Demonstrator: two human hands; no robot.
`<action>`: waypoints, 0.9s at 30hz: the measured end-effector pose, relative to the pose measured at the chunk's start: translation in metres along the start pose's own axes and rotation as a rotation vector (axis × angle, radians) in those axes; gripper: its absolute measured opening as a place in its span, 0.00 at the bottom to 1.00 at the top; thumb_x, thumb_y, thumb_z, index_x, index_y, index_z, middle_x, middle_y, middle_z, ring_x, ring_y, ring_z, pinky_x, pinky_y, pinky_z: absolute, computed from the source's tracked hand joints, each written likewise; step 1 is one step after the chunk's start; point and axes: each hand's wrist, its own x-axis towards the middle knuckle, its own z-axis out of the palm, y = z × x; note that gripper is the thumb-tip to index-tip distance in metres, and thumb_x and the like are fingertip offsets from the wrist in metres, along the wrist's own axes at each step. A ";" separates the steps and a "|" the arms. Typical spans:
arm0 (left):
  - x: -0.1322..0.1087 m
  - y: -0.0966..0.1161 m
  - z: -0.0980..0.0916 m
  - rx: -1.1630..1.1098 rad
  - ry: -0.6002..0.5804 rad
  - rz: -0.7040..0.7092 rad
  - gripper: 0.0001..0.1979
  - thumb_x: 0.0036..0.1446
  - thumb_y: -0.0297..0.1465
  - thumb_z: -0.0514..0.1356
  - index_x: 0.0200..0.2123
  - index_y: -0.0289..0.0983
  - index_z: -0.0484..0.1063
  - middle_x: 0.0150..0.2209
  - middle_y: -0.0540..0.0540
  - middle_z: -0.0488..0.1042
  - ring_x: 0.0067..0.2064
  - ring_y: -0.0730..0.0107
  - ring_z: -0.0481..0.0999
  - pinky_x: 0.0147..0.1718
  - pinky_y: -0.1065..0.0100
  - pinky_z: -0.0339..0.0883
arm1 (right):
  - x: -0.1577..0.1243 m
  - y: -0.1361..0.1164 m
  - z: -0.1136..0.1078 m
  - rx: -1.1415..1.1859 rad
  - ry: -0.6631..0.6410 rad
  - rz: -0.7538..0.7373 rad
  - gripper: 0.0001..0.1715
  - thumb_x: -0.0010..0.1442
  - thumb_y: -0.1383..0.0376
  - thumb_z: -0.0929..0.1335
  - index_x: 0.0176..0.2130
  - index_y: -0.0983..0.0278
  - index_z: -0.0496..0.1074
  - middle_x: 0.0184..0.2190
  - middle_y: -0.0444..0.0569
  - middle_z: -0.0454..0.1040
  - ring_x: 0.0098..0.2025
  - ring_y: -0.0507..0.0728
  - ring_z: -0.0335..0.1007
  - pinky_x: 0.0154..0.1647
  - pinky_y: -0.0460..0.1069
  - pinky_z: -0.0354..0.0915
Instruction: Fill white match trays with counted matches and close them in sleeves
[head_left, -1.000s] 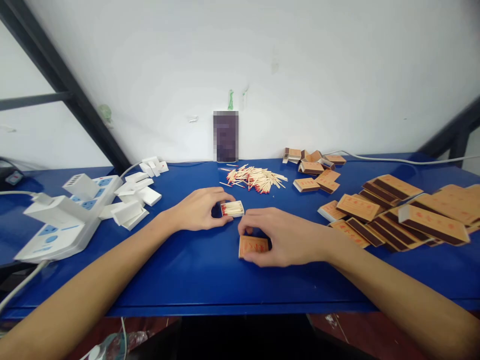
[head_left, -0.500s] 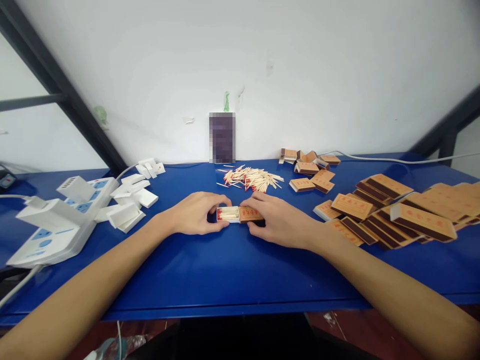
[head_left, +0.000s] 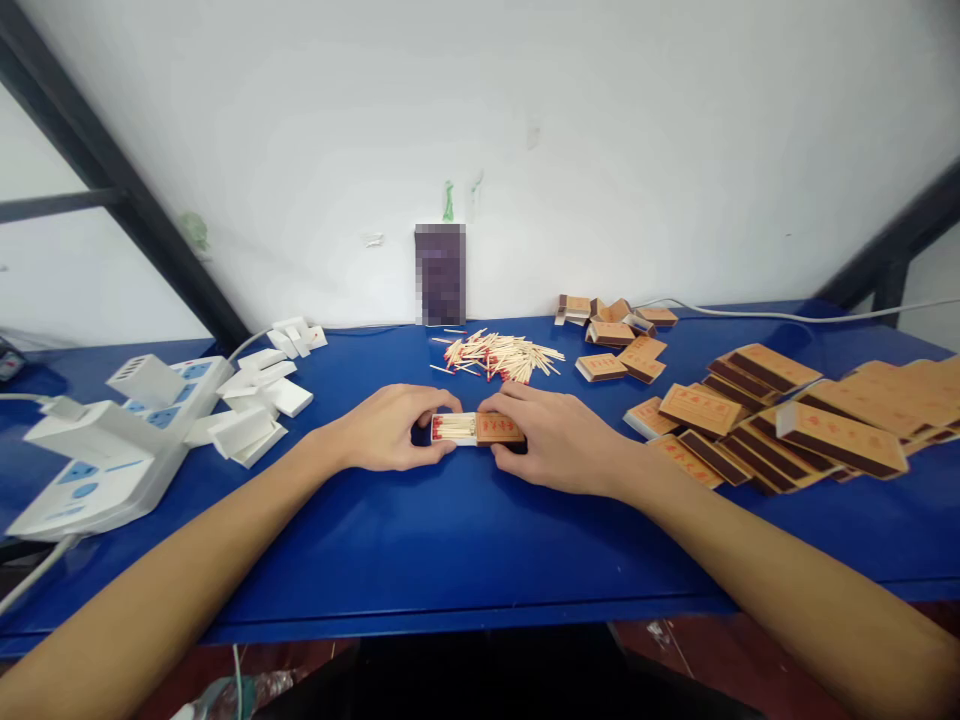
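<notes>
In the middle of the blue table my left hand (head_left: pixel 397 428) grips the white matchbox tray (head_left: pixel 454 440) by its left end, thumb in front and fingers behind. Red-tipped matches (head_left: pixel 454 426) lie in the tray. My right hand (head_left: pixel 544 437) holds the orange-brown matchbox sleeve (head_left: pixel 498 428) between thumb and fingers. The tray's right end meets the sleeve's left opening; how far it sits inside is hidden. Just behind the hands is a loose pile of matches (head_left: pixel 506 355).
Several matchboxes (head_left: pixel 701 410) are heaped at the right, and more boxes (head_left: pixel 611 333) lie at the back right. White empty trays (head_left: pixel 247 435) are scattered at the left, beside a power strip (head_left: pixel 142 480) with plugged-in chargers. A pixelated dark panel (head_left: pixel 441 275) stands against the wall.
The view has shifted slightly. Both hands keep their grip on the tray and sleeve, with no clear movement between the two parts.
</notes>
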 end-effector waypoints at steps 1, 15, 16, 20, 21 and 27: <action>0.000 0.000 0.000 0.001 0.003 0.002 0.17 0.55 0.37 0.61 0.47 0.39 0.71 0.30 0.53 0.71 0.30 0.72 0.69 0.32 0.70 0.60 | 0.000 0.000 0.000 -0.003 0.000 0.000 0.17 0.59 0.62 0.65 0.48 0.62 0.70 0.42 0.50 0.71 0.42 0.59 0.70 0.38 0.51 0.61; -0.001 -0.001 0.001 0.067 0.035 0.062 0.17 0.55 0.38 0.61 0.48 0.39 0.71 0.30 0.52 0.73 0.31 0.70 0.71 0.34 0.69 0.62 | 0.000 -0.001 -0.001 0.035 0.010 -0.006 0.16 0.58 0.63 0.66 0.47 0.63 0.70 0.42 0.50 0.71 0.41 0.59 0.70 0.39 0.52 0.62; -0.001 -0.001 0.001 0.066 0.037 0.065 0.17 0.55 0.38 0.61 0.48 0.39 0.71 0.30 0.52 0.73 0.31 0.70 0.71 0.34 0.69 0.62 | 0.000 -0.001 0.000 0.045 0.014 -0.009 0.16 0.58 0.63 0.66 0.47 0.63 0.70 0.42 0.50 0.71 0.41 0.59 0.70 0.40 0.52 0.62; -0.001 -0.001 0.000 0.064 0.042 0.079 0.17 0.55 0.37 0.61 0.48 0.39 0.72 0.31 0.52 0.74 0.31 0.70 0.71 0.34 0.69 0.62 | 0.000 0.000 0.001 0.082 0.022 -0.020 0.16 0.58 0.64 0.66 0.47 0.64 0.70 0.42 0.51 0.71 0.42 0.59 0.69 0.42 0.52 0.63; -0.001 0.000 0.000 0.065 0.044 0.086 0.17 0.55 0.37 0.61 0.47 0.39 0.72 0.31 0.51 0.74 0.31 0.70 0.72 0.35 0.69 0.63 | 0.000 0.000 0.001 0.086 0.022 -0.023 0.16 0.58 0.64 0.66 0.47 0.64 0.70 0.42 0.51 0.70 0.42 0.59 0.69 0.42 0.52 0.63; -0.001 0.000 0.000 0.055 0.049 0.116 0.16 0.55 0.36 0.62 0.47 0.39 0.72 0.34 0.51 0.75 0.31 0.71 0.72 0.36 0.69 0.63 | 0.000 0.000 0.000 0.090 0.002 -0.025 0.16 0.57 0.65 0.66 0.47 0.64 0.70 0.41 0.51 0.69 0.41 0.58 0.69 0.41 0.52 0.63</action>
